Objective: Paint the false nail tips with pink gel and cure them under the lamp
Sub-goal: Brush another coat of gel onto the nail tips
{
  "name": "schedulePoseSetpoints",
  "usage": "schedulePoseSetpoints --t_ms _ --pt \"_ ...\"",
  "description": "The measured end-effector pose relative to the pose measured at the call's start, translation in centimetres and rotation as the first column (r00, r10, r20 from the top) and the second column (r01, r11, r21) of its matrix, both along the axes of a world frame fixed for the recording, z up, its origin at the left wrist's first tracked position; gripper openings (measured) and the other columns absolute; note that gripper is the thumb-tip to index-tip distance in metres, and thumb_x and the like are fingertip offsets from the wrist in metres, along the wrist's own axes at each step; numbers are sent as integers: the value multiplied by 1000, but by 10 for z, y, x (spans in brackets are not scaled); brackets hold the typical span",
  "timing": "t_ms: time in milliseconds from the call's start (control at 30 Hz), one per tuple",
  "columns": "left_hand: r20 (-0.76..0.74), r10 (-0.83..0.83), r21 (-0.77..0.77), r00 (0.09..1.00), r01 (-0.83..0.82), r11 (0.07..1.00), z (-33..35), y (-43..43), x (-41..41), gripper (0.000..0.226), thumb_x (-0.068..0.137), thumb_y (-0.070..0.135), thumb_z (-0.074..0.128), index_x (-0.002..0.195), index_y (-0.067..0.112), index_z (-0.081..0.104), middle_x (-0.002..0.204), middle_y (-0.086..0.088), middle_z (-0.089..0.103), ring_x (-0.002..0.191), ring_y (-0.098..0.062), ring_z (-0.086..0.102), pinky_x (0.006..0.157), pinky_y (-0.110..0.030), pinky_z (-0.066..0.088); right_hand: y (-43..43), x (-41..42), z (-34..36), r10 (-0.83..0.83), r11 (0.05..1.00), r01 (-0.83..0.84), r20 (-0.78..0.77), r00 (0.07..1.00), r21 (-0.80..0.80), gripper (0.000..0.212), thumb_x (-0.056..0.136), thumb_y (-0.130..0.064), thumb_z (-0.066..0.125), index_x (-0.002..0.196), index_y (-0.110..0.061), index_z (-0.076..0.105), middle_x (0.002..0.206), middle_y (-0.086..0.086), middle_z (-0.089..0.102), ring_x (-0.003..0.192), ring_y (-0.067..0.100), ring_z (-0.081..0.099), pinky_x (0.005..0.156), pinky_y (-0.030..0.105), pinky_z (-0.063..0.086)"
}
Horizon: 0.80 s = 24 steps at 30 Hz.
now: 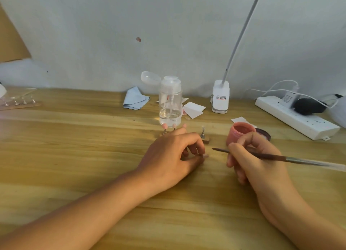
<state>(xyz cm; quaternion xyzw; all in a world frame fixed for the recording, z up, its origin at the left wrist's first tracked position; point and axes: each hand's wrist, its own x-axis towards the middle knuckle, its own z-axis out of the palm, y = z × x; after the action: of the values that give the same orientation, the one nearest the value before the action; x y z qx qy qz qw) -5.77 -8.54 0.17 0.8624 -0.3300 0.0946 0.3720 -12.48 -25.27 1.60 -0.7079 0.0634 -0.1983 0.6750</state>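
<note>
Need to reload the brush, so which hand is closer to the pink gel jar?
Right. The right hand, holding the brush, sits just in front of the pink gel jar, its fingers overlapping it in view. The left hand, pinching a nail tip, is off to its left.

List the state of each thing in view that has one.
Small pink plastic gel jar: open.
Clear plastic pump bottle: cap flipped open, partly filled.
Left hand: pinches a false nail tip.
Right hand: holds thin dark brush.
White power strip: plugs inserted.

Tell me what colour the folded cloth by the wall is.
Light blue. The cloth shows best in the head view, lying left of the clear pump bottle.
</note>
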Motion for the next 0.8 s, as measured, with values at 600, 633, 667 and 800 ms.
schedulePoseSetpoints --t_ms 600,633,667,800 --pt "73 -10 26 997 8 1000 -1 1 0 16 81 28 75 83 35 61 84 25 55 78 -3 53 64 -26 45 5 -4 4 135 990 -136 -18 991 -37 16 84 5 56 74 2 43 56 15 65 40 13 41 40 16 35" --pt "78 -12 27 997 10 1000 -1 0 0 16 81 29 75 83 36 60 84 24 55 77 -3 53 64 -27 45 5 -3 3 130 990 -131 -24 991 -52 16 83 4 57 75 3 44 57 15 65 40 13 42 40 16 36" --pt "82 -14 28 997 12 1000 -1 0 1 18 81 29 75 82 37 59 85 23 55 77 -3 53 64 -27 45 5 -3 2 118 991 -120 -29 993 -57 15 83 4 57 76 4 44 57 14 65 41 13 41 40 17 36" --pt "85 -13 31 996 10 999 -1 0 1 22 81 30 76 79 42 58 85 23 57 78 -3 54 65 -26 43 2 0 0 34 999 -35 -32 999 -39 14 81 4 57 75 0 45 53 9 62 42 15 41 38 21 37"
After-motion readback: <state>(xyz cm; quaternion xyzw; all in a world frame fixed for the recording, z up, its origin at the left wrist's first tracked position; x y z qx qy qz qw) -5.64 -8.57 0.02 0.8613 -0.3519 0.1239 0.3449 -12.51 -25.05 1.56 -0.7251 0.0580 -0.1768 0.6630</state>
